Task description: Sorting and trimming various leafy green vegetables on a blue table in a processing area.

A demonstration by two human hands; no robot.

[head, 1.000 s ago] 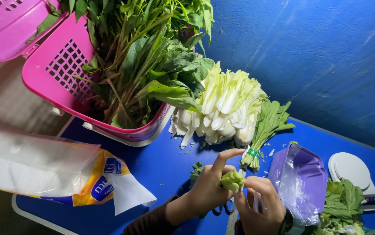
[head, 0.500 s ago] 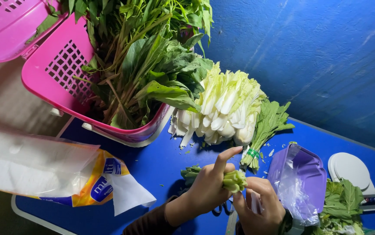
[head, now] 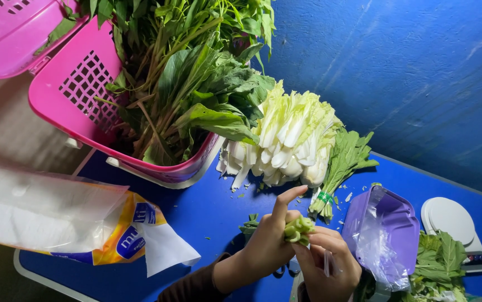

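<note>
The left hand (head: 266, 243) grips a small green vegetable bunch (head: 298, 228) just above the near edge of the blue worktop (head: 207, 210), fingers wrapped round its stalks with the forefinger raised and straight. The right hand (head: 330, 265) meets it from below — thumb and fingers pinching at the cut base, with something thin and pale between them that is too small to identify.

The bunch's long axis seems to run left to right and slightly upward: the pale stem ends point right toward the purple container (head: 384, 232), while the leaves trail left behind the left hand and are mostly hidden.

To handle this well, I judge the left grip should stay firm near the stem ends so the stalks do not splay, while the right hand works close to the base — short, small movements, clear of the left thumb.
</note>
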